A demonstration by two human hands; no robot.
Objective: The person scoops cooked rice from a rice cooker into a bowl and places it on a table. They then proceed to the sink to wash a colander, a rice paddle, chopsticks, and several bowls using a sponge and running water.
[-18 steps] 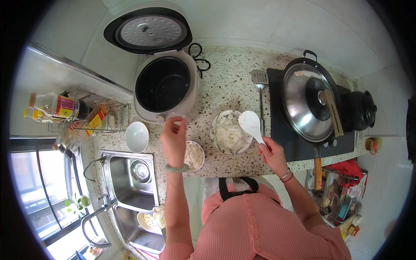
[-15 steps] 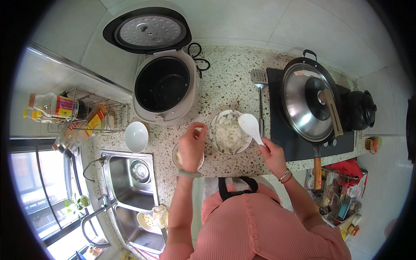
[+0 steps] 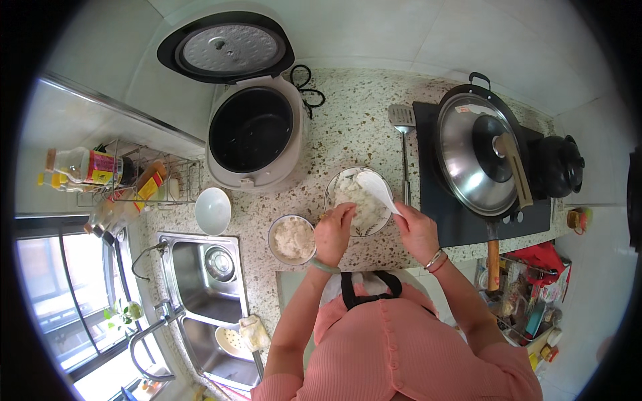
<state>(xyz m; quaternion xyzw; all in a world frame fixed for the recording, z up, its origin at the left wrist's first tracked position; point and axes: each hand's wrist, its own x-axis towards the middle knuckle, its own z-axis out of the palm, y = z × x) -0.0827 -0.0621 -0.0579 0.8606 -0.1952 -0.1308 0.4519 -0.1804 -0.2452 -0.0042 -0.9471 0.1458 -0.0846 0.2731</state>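
Note:
My right hand [image 3: 417,235] grips a white rice paddle [image 3: 378,190] by its handle. The paddle's head rests over the rice [image 3: 356,198] in a patterned bowl [image 3: 367,234]. My left hand [image 3: 334,235] is at the near left of that bowl, fingertips pinched together over its edge by the rice. Whatever those fingers hold, if anything, is too small to make out. Beside the left hand stands a smaller bowl [image 3: 272,248] heaped with rice [image 3: 294,238]. Farther left is a plain white bowl [image 3: 213,211].
An open rice cooker [image 3: 292,155] with a dark inner pot stands at the back left. On the right, a lidded wok [image 3: 471,157] sits on the black cooktop [image 3: 428,220], a slotted spatula [image 3: 403,127] beside it. A double sink [image 3: 200,311] lies at the left.
My left hand has moved right, from over the smaller bowl to the patterned bowl's edge, uncovering the rice heap. The paddle's head has shifted left and lower over the rice.

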